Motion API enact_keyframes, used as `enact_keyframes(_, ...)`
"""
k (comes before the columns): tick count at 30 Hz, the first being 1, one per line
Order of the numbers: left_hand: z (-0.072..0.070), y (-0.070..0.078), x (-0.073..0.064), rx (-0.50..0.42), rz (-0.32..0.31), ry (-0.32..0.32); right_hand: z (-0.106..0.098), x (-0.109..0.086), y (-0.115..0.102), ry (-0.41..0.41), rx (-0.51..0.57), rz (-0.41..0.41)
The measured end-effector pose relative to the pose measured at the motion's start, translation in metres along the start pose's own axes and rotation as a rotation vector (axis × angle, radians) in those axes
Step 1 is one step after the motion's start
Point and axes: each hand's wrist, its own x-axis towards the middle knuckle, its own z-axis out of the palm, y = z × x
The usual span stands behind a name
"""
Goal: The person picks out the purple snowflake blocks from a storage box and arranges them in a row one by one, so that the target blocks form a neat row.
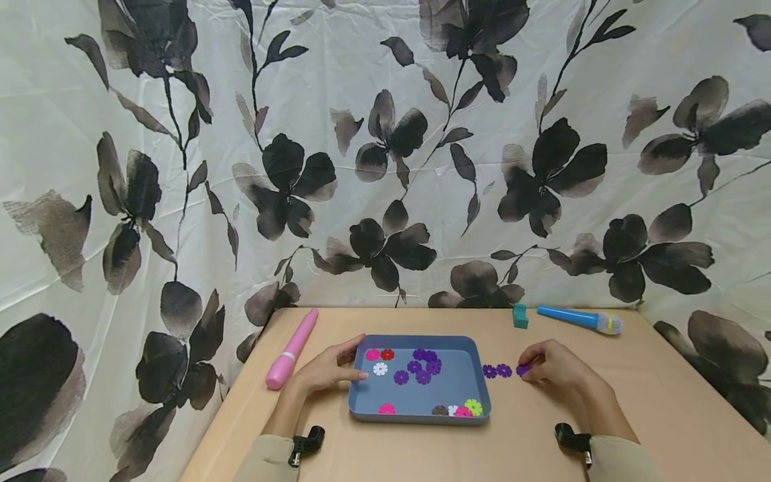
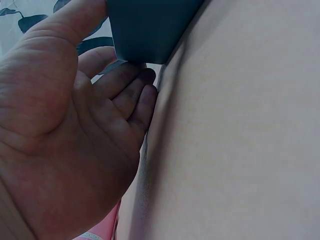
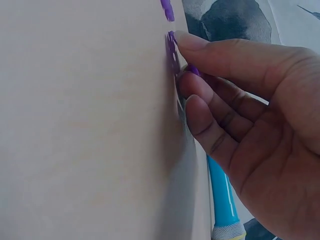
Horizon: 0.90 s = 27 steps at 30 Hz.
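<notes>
**A:** Where's my left hand [image 1: 328,370]?

**B:** Against the tray's [image 1: 464,358] left wall, fingers straight and close together, thumb on the rim. It steadies the tray [image 2: 150,30] and grips nothing.

**A:** And my right hand [image 1: 554,365]?

**B:** Right of the tray, on the table [image 1: 638,415]. Its fingertips [image 3: 187,42] pinch a purple disc [image 1: 523,369] against the surface. Two more purple discs [image 1: 496,370] lie between it and the tray.

**A:** Inside the tray?

**B:** Purple, pink, red, white and green discs [image 1: 421,368]. A pink wand [image 1: 292,348] lies left of the tray, a blue mic [image 1: 581,318] beyond its right corner.

A tan table [image 1: 650,415] carries a blue tray [image 1: 464,368]. Left of the tray lies a pink tube [image 1: 292,349]. Right of it lie purple flower discs [image 1: 496,370], a teal block [image 1: 521,315] and a blue microphone [image 1: 581,319].
</notes>
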Motion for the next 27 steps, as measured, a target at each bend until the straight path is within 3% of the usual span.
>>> enact_keyframes(27, -0.001, 0.0013, -0.0009, 0.015, -0.007, -0.002, 0.0079, 0.0047, -0.0059, 0.009, -0.009, 0.063)
